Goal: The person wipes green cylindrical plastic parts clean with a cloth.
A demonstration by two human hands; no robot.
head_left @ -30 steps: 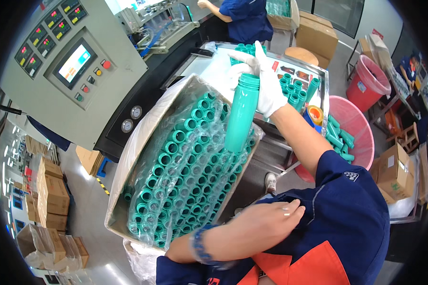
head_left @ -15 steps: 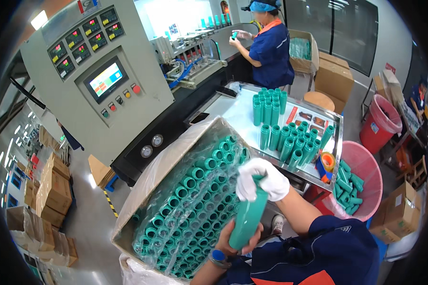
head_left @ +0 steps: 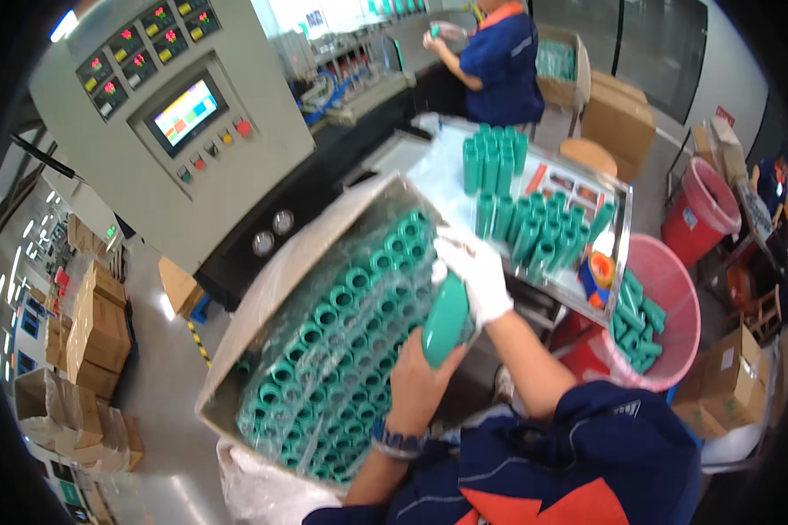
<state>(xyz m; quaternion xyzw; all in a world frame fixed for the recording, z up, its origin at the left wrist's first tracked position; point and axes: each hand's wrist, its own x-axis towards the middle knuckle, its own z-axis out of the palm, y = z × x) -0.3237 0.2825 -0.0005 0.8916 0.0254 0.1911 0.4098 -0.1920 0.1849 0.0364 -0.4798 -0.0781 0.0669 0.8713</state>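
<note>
A green plastic bottle (head_left: 446, 322) is tilted over the right side of a carton, its lower end in my bare left hand (head_left: 418, 372), fingers closed around it. My right hand (head_left: 474, 273), in a white glove, closes about the upper end and hides the bottle's neck. Beneath and to the left, the cardboard carton (head_left: 276, 254) is lined with clear plastic. Rows of upright green bottles (head_left: 341, 299) with open mouths fill it, partly covered by the plastic film. A dark watch sits on my left wrist.
A metal-edged table (head_left: 623, 241) carries two groups of standing green bottles (head_left: 543, 229) and a tape roll (head_left: 601, 265). Right of it, a red bin (head_left: 678, 350) holds loose green bottles. A machine with a control panel (head_left: 184, 114) stands far left; a co-worker (head_left: 503, 66) stands beyond the table.
Both hands have moved up with the bottle, toward the carton's upper right edge. The view has tipped downward, and the co-worker's head has left the picture.
</note>
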